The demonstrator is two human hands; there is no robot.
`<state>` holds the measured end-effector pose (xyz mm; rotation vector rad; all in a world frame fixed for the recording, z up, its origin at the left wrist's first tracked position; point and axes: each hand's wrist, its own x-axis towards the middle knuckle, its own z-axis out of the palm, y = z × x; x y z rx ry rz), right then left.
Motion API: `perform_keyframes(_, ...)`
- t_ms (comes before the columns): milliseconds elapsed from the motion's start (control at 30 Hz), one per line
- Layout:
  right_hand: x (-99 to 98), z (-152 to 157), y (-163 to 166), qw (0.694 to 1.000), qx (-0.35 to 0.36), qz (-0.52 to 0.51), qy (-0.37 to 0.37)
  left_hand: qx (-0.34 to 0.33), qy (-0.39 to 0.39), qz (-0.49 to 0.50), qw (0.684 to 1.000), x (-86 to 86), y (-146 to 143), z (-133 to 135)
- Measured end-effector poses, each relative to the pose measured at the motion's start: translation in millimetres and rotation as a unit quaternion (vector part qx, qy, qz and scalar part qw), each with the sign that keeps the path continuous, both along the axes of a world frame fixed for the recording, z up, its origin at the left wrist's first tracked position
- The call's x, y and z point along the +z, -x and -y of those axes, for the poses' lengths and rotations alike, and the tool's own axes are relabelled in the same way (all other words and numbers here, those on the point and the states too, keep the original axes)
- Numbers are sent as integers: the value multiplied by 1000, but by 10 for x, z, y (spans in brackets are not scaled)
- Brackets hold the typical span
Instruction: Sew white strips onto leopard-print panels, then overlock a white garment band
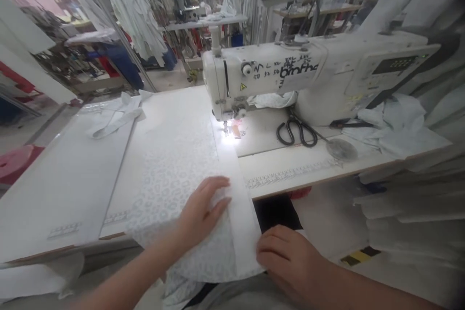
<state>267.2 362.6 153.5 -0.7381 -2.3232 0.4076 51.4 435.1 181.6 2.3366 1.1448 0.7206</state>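
A long piece of white patterned fabric (170,164) lies along the sewing table and hangs over its front edge. A plain white strip (232,174) runs down its right side to the needle (225,128) of the white sewing machine (276,75). My left hand (203,210) rests flat on the fabric near the table's front edge, fingers spread toward the strip. My right hand (290,256) is curled at the lower right edge of the hanging fabric, below the table edge; whether it pinches the cloth I cannot tell.
Black scissors (296,131) lie on the machine bed right of the needle. Loose white cloth pieces (392,123) are piled at the far right, and a white strip (118,118) lies at the table's far left. Hanging garments and other work tables fill the background.
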Motion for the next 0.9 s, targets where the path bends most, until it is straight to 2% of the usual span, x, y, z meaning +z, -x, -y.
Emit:
perform_keyframes(67,8,-50,16,1000,2,-8,0,10,-2,-64,998,6,40,-230)
perform_keyframes(167,9,-176,46,1000,-3,-9,-7,-21,-19,-138,990,-21,81,-468)
perform_keyframes(400,39,-578,97,1000,3,4,-29,-57,-71,-184,979,19,208,-966)
perform_keyframes(467,61,-678,107,1000,5,12,-28,-53,-88,-194,976,45,177,-987)
perform_keyframes(533,82,-771,116,999,2,24,-32,-39,-90,-189,977,58,104,-894)
perform_keyframes(667,99,-960,136,997,0,46,-54,-37,-41,-121,991,17,2,-704)
perform_keyframes(833,86,-1201,173,996,-9,50,-75,-14,-55,-125,990,-39,102,-909)
perform_keyframes(900,86,-1293,190,995,-15,61,-81,-12,-50,-126,991,-30,112,-915)
